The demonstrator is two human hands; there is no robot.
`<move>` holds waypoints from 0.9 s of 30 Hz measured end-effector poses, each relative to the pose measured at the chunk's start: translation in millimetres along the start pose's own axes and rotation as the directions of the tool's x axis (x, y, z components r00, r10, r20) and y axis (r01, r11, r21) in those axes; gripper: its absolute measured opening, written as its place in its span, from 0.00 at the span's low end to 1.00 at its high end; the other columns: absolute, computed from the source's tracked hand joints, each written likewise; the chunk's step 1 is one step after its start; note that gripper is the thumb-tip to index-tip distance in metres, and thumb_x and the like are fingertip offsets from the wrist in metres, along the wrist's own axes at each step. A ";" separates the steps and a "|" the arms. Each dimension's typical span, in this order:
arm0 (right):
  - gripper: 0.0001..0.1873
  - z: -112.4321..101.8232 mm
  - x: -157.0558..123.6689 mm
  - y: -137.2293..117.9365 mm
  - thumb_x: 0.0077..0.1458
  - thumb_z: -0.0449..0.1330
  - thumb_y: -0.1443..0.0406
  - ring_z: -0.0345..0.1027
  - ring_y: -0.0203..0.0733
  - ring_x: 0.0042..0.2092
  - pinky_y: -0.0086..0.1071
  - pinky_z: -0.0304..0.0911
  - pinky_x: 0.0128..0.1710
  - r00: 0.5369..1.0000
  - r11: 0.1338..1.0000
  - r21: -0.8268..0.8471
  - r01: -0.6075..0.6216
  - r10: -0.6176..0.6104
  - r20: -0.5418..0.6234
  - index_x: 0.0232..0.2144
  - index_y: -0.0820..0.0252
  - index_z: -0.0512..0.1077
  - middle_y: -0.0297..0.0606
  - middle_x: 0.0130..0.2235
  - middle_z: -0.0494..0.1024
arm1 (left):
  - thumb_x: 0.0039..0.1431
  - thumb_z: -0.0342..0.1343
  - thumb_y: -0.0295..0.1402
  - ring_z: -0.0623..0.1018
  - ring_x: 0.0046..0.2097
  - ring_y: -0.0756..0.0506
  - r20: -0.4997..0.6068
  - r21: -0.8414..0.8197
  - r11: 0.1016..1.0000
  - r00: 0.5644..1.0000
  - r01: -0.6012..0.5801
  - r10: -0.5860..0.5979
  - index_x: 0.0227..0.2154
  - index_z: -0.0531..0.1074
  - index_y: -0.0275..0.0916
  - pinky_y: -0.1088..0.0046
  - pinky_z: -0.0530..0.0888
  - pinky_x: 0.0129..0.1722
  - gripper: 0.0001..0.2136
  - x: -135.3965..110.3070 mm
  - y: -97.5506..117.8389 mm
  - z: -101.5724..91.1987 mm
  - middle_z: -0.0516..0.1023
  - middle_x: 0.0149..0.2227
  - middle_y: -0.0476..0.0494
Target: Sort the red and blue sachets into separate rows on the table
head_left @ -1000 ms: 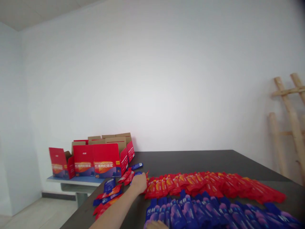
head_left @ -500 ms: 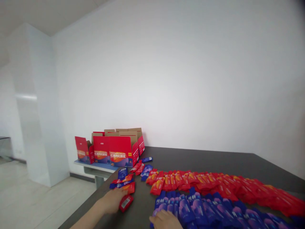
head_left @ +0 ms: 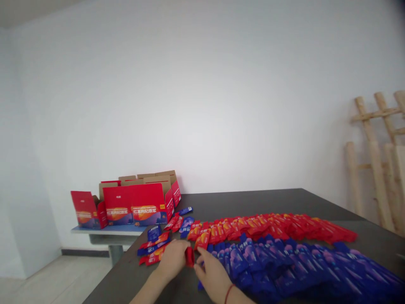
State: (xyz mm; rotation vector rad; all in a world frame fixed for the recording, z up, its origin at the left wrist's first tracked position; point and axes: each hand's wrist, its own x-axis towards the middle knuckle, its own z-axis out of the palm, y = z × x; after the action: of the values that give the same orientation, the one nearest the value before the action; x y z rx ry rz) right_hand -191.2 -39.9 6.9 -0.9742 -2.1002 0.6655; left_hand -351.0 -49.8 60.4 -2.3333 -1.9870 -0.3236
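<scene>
Near the front of the dark table, my left hand (head_left: 173, 256) is closed around a small red pouch (head_left: 189, 256), which is partly hidden by the fingers. Just right of it is my right hand (head_left: 212, 272), thumb and forefinger apart, close to the red pouch and the left end of a row of blue pouches (head_left: 249, 257); I cannot tell whether it touches either. Behind the blue row lies a long row of overlapping red pouches (head_left: 262, 226). Left of my left hand is a small mixed pile of red and blue pouches (head_left: 154, 233).
Open red cartons (head_left: 148, 202) with brown insides stand on a low blue-topped bench (head_left: 95, 231) beyond the left edge of the dark table (head_left: 240, 200). A few loose pouches (head_left: 185, 210) lie near the table's far left corner. Wooden frames (head_left: 376, 169) lean at the right wall.
My view has turned to the right. My left hand has lifted the red pouch from beside the pile and brought it rightward. My right hand has moved forward, close to it.
</scene>
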 end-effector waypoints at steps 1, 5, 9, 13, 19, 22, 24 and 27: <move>0.20 -3.6 5.0 -4.0 0.52 0.53 0.68 0.72 0.39 0.40 0.30 0.65 0.42 0.998 0.996 0.058 -0.060 0.060 0.006 0.49 0.63 0.66 0.41 0.39 0.77 | 0.52 0.46 0.26 0.74 0.38 0.44 0.016 0.005 0.996 0.996 -0.087 0.087 0.25 0.71 0.40 0.68 0.64 0.43 0.09 7.5 8.3 -0.6 0.76 0.31 0.45; 0.19 -4.4 19.2 -3.5 0.55 0.49 0.69 0.69 0.35 0.22 0.28 0.65 0.22 0.945 0.924 0.222 -0.312 0.277 0.176 0.50 0.64 0.62 0.36 0.28 0.76 | 0.51 0.49 0.27 0.72 0.39 0.43 -0.005 -0.035 0.959 0.960 -0.281 0.281 0.26 0.71 0.40 0.65 0.63 0.47 0.06 26.8 25.5 8.1 0.75 0.32 0.44; 0.28 8.7 20.1 24.9 0.55 0.44 0.70 0.64 0.34 0.16 0.22 0.58 0.14 0.889 0.789 0.409 -0.458 0.396 0.232 0.59 0.66 0.48 0.26 0.18 0.70 | 0.51 0.45 0.24 0.70 0.49 0.44 -0.228 -0.256 0.961 0.973 -0.103 0.043 0.43 0.67 0.41 0.68 0.65 0.50 0.16 32.2 6.1 28.1 0.73 0.46 0.42; 0.29 10.8 21.7 38.3 0.55 0.43 0.71 0.67 0.36 0.18 0.22 0.59 0.13 0.890 0.714 0.533 -0.454 0.395 0.228 0.59 0.66 0.46 0.28 0.19 0.71 | 0.55 0.43 0.28 0.71 0.51 0.45 -0.221 -0.480 0.868 0.940 0.128 -0.261 0.45 0.64 0.38 0.68 0.66 0.53 0.15 36.2 -22.8 48.8 0.71 0.49 0.41; 0.29 9.7 32.5 20.6 0.54 0.48 0.68 0.72 0.37 0.23 0.24 0.63 0.13 0.874 0.625 0.631 -0.460 0.445 0.196 0.58 0.63 0.47 0.41 0.35 0.76 | 0.57 0.44 0.31 0.68 0.55 0.45 -0.182 -0.631 0.768 0.942 0.106 -0.280 0.51 0.62 0.34 0.68 0.64 0.56 0.18 54.7 -21.3 72.6 0.68 0.54 0.36; 0.33 14.4 34.2 21.3 0.52 0.51 0.67 0.70 0.36 0.20 0.23 0.60 0.11 0.887 0.679 0.577 -0.453 0.410 0.213 0.59 0.60 0.45 0.39 0.34 0.77 | 0.55 0.43 0.29 0.68 0.56 0.45 -0.237 -0.646 0.762 0.937 0.047 -0.258 0.51 0.62 0.35 0.68 0.63 0.57 0.19 68.8 -10.5 80.3 0.67 0.55 0.37; 0.35 15.8 35.0 25.7 0.52 0.50 0.68 0.68 0.35 0.18 0.22 0.58 0.10 0.897 0.722 0.535 -0.438 0.388 0.211 0.60 0.59 0.42 0.36 0.30 0.77 | 0.54 0.44 0.28 0.67 0.57 0.45 -0.262 -0.622 0.782 0.931 0.039 -0.255 0.50 0.63 0.35 0.67 0.62 0.58 0.19 77.4 -4.8 83.5 0.67 0.55 0.37; 0.37 13.8 39.9 31.7 0.53 0.49 0.69 0.67 0.35 0.17 0.21 0.56 0.10 0.898 0.743 0.509 -0.435 0.399 0.186 0.62 0.59 0.37 0.32 0.25 0.75 | 0.55 0.43 0.29 0.63 0.60 0.44 -0.292 -0.564 0.824 0.921 0.054 -0.260 0.48 0.65 0.37 0.63 0.58 0.61 0.18 87.3 0.2 84.9 0.65 0.56 0.38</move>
State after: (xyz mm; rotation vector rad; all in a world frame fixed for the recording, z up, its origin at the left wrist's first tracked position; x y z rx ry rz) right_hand -206.6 8.4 -7.9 -1.0991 -1.5865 1.4492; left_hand -327.8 50.1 -5.2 -2.1367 -2.0938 -1.3948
